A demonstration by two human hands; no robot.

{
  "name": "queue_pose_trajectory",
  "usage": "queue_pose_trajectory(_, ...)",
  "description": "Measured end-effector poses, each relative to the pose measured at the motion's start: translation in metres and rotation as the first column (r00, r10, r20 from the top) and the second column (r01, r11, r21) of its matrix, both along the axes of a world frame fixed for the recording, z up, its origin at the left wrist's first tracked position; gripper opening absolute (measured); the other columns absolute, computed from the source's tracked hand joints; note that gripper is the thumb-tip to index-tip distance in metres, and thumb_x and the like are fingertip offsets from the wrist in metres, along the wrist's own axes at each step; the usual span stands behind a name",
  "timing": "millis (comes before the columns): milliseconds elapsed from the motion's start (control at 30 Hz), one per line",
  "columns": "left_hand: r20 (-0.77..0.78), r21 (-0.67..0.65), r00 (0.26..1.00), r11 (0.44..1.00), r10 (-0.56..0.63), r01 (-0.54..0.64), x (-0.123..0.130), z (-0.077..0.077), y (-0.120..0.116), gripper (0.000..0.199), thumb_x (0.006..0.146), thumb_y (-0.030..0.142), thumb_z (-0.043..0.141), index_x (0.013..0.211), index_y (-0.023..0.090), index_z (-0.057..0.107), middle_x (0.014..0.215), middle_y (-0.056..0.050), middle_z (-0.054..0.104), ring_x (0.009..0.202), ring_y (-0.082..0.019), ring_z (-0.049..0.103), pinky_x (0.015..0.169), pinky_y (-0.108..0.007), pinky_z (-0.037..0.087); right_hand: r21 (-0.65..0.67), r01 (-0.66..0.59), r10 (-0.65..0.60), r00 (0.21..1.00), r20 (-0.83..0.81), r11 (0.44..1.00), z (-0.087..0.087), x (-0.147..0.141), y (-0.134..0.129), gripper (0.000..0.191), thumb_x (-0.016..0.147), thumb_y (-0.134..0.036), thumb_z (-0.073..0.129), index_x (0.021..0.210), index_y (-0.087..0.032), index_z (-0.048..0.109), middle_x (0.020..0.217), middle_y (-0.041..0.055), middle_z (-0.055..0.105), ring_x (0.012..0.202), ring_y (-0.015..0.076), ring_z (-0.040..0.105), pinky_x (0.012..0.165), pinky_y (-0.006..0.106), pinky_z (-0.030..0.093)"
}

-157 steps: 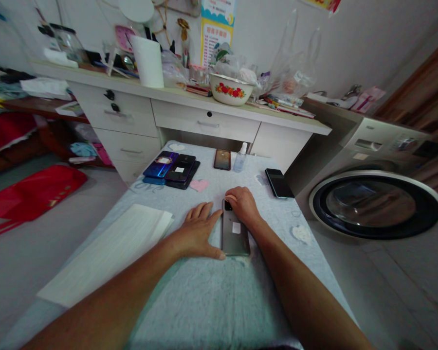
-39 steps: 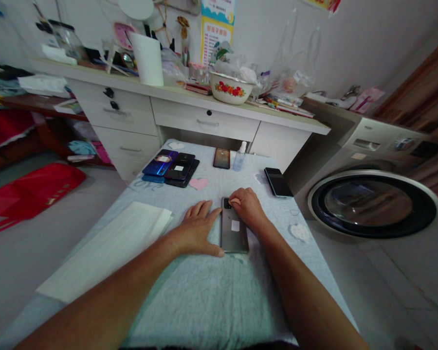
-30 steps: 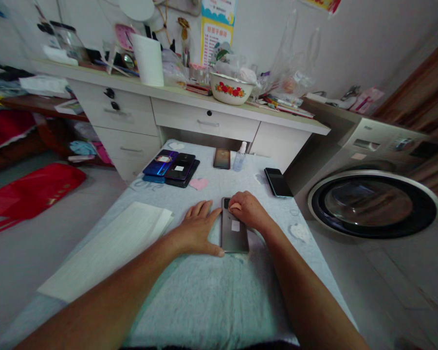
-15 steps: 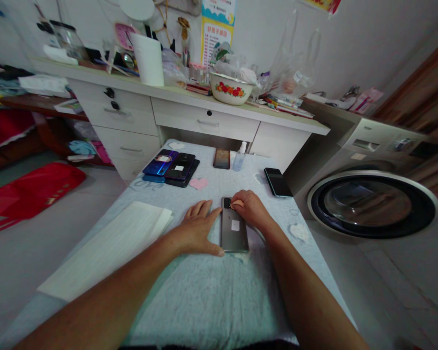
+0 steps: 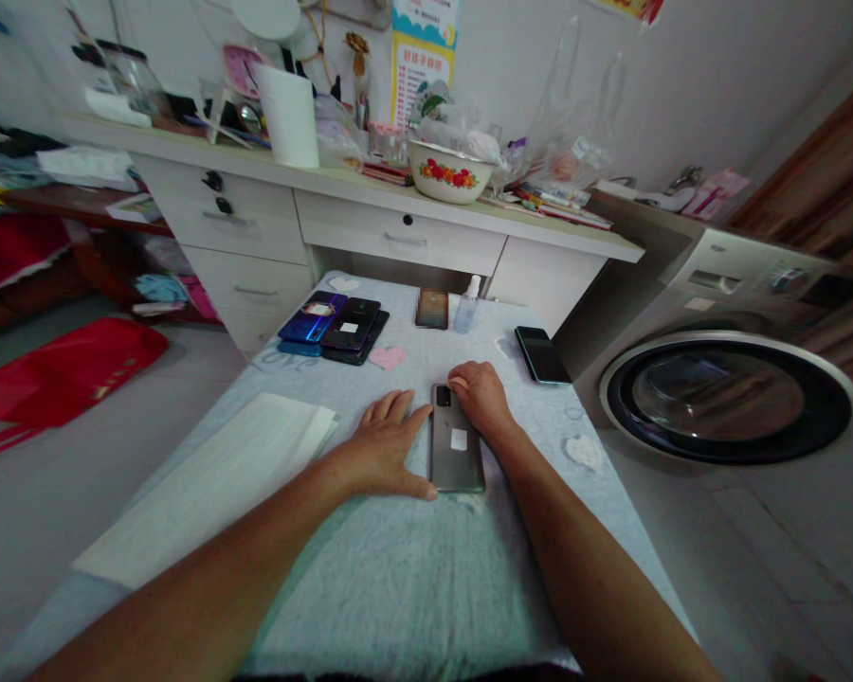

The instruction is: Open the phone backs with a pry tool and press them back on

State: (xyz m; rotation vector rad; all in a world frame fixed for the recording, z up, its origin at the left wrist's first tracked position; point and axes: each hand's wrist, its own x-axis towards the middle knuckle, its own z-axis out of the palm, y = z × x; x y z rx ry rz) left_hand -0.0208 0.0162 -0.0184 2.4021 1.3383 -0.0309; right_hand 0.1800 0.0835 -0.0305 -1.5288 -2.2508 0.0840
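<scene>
A grey smartphone [image 5: 457, 461] lies back up on the cloth-covered table, with a dark camera block at its far left corner and a white sticker. My left hand [image 5: 388, 450] rests flat at the phone's left side, fingers spread. Its thumb touches the near left corner and its index finger the left edge. My right hand [image 5: 481, 393] is closed at the far right corner of the phone. A small light-orange piece [image 5: 459, 382], perhaps a cloth or pad, shows in its fingers; most of it is hidden.
Several phones [image 5: 352, 327] lie stacked at the back left, and another phone [image 5: 542, 355] at the right edge. A clear spray bottle [image 5: 465, 308] stands beside a brownish card-like item [image 5: 432, 309]. Folded whitish paper [image 5: 213, 483] lies left. Right of the table is a washing machine [image 5: 689, 313].
My right hand has moved slightly away from me, from beside the camera block to the phone's far edge, with the light-orange piece. My left hand and the phone have stayed put.
</scene>
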Motion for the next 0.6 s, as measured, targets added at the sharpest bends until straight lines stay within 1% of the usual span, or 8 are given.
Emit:
queue_pose_trajectory(167,0.001,-0.008,1.0,1.0,0.002,-0.002,0.0001,0.0002,-0.0004,0.12,0.056,0.074,0.068,0.151,0.018,0.02,0.159,-0.019,0.008,0.144,-0.042,0.004,0.114,-0.053,0.014,0.001,-0.036,0.036,0.999,-0.002,0.999,-0.0023,-0.0007,0.0032,0.02,0.092,-0.017,0.049,0.089,-0.017,0.069,0.094,0.0059,0.07,0.092,0.019,0.058,0.088,0.031,0.033)
queue_pose_trajectory(400,-0.007,-0.005,1.0,1.0,0.003,-0.003,-0.0008,-0.003,0.0003,0.12,0.057,0.075,0.067,0.151,0.018,0.019,0.159,-0.02,0.006,0.145,-0.041,0.002,0.114,-0.054,0.013,-0.033,-0.067,0.067,0.998,-0.006,0.997,-0.0005,-0.0042,0.0041,0.023,0.093,-0.014,0.046,0.09,-0.017,0.069,0.094,0.0052,0.07,0.092,0.0179,0.058,0.087,0.031,0.031)
queue_pose_trajectory(500,-0.008,-0.011,1.0,1.0,0.002,-0.002,-0.001,-0.0032,0.0005,0.119,0.057,0.074,0.067,0.152,0.019,0.018,0.16,-0.018,0.006,0.144,-0.042,0.002,0.113,-0.054,0.013,-0.038,-0.062,0.061,0.998,-0.022,0.997,0.0001,-0.0049,0.0041,0.023,0.093,-0.014,0.046,0.09,-0.016,0.069,0.095,0.0053,0.07,0.093,0.0177,0.058,0.089,0.03,0.031)
queue_pose_trajectory(600,0.001,-0.019,1.0,1.0,-0.002,0.002,-0.001,-0.0023,0.0005,0.12,0.058,0.074,0.066,0.152,0.018,0.018,0.16,-0.019,0.005,0.144,-0.042,0.001,0.114,-0.054,0.013,-0.049,-0.037,0.036,0.999,-0.022,0.998,0.0005,-0.0036,0.0043,0.021,0.092,-0.016,0.048,0.092,-0.017,0.069,0.097,0.0057,0.071,0.093,0.0184,0.058,0.09,0.03,0.032)
